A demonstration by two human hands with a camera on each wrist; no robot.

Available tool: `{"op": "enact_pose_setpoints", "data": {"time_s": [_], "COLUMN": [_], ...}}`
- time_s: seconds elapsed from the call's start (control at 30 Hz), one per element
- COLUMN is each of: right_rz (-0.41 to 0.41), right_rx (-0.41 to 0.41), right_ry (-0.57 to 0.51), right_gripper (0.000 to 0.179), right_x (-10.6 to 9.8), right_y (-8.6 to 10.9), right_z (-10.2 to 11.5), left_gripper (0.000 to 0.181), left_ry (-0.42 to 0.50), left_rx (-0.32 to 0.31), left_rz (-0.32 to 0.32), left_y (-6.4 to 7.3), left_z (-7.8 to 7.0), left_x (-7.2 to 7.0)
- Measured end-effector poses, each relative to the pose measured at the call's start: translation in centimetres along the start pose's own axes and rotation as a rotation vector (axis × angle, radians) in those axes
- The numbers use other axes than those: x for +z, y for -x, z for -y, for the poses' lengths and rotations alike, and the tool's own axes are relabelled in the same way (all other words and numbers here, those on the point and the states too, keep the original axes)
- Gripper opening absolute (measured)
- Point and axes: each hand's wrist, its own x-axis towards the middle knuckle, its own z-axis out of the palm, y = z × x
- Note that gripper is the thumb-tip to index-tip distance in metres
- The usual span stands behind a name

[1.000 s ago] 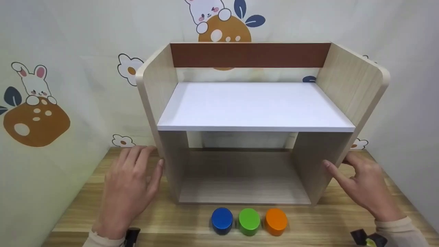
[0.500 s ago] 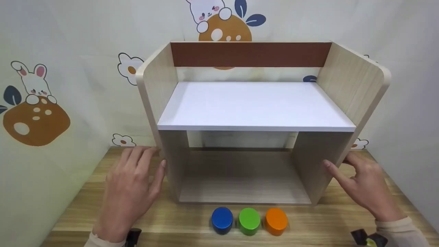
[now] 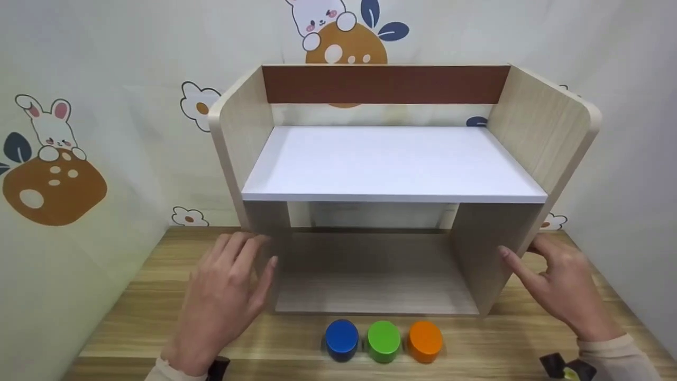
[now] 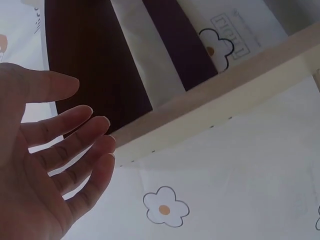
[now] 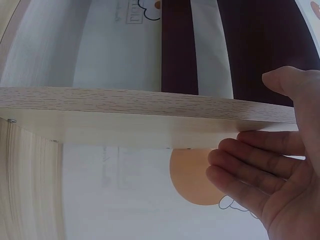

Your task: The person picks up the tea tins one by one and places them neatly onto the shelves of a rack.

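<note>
A small two-tier desktop shelf (image 3: 394, 164) has pale wood sides, a white middle board and a brown back strip. My left hand (image 3: 225, 293) is at its left side panel (image 3: 238, 153), fingers loosely bent; in the left wrist view these fingers hold nothing, and contact with the panel cannot be told. At the right side panel (image 3: 550, 129), my right hand (image 3: 568, 283) straddles the front edge, thumb inside and fingers outside. The right wrist view shows those fingers (image 5: 255, 165) nearly straight along the panel's outer face, the index seeming to touch it.
In front of the shelf, a blue round block (image 3: 341, 340), a green one (image 3: 384, 341) and an orange one (image 3: 425, 341) stand in a row on the wood-grain table (image 3: 143, 296). Behind is a wall cloth (image 3: 132, 132) printed with rabbits and flowers.
My left hand has moved to the right, so its fingertips now overlap the left panel's front edge. The right hand, the shelf and the blocks have stayed in place.
</note>
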Motion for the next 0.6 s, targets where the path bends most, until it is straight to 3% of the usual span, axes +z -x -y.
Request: {"op": "enact_pose_setpoints", "data": {"time_s": [0.6], "right_rz": [-0.012], "right_rx": [-0.018], "right_ry": [0.007], "right_gripper": [0.022], "right_x": [0.1], "right_y": [-0.1], "right_z": [-0.1], "left_gripper": [0.025], "left_ry": [0.106], "left_rx": [0.056], "left_rz": [0.141], "left_y": [1.1], "left_z": [-1.6], "left_x": [3.8]}}
